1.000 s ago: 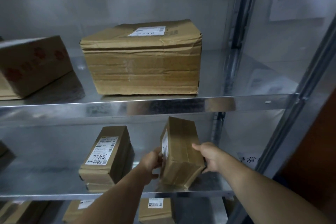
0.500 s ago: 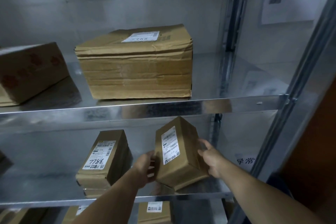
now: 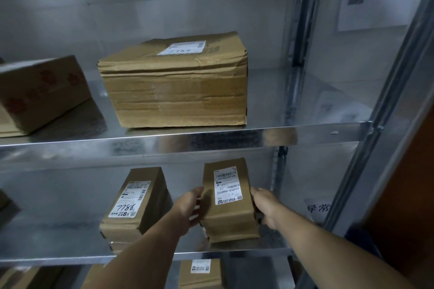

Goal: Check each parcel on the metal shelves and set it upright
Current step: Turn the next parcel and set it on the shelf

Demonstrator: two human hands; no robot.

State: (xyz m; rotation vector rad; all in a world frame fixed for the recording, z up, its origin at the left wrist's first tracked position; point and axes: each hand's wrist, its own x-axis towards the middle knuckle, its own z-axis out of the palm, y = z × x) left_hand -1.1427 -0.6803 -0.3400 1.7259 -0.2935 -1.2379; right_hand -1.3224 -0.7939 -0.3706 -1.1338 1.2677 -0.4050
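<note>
Head view: the small brown cardboard parcel now stands upright near the front right corner of the middle metal shelf — half a second ago it was tilted, one corner down. Its white label has turned to face the camera. The left hand grips its left side and the right hand its right — fingers curled round the edges. The brown parcel marked 7786, near on its left, has not moved.

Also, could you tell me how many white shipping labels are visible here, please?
4: atop the large brown cardboard box, upper shelf; on the standing brown parcel, middle shelf; on the held brown parcel beside it; on a brown parcel below. Others may be hidden.
</note>
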